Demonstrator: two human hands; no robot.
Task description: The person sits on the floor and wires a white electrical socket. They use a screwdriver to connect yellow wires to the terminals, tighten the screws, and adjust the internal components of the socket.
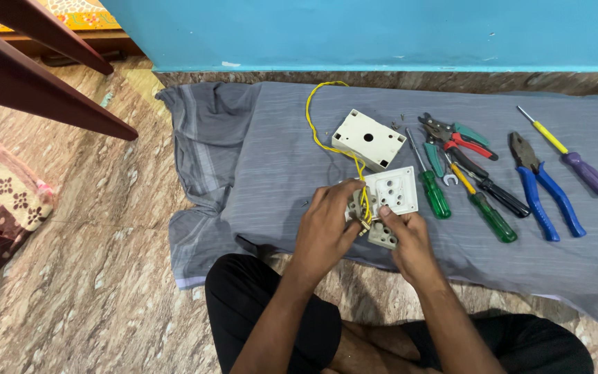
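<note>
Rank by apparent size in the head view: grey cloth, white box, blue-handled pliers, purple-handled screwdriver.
1. grey cloth
2. white box and blue-handled pliers: too alike to rank; box wider, pliers longer
3. purple-handled screwdriver

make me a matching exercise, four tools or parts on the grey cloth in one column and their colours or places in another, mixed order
Things:
1. pliers
2. thin screwdriver
3. white box
4. socket plate

Descriptions:
A. held in both hands, with yellow wire
B. blue handles
C. lying alone on the cloth, above the hands
D. yellow shaft, purple handle, far right

Pairs: 1-B, 2-D, 3-C, 4-A
</note>
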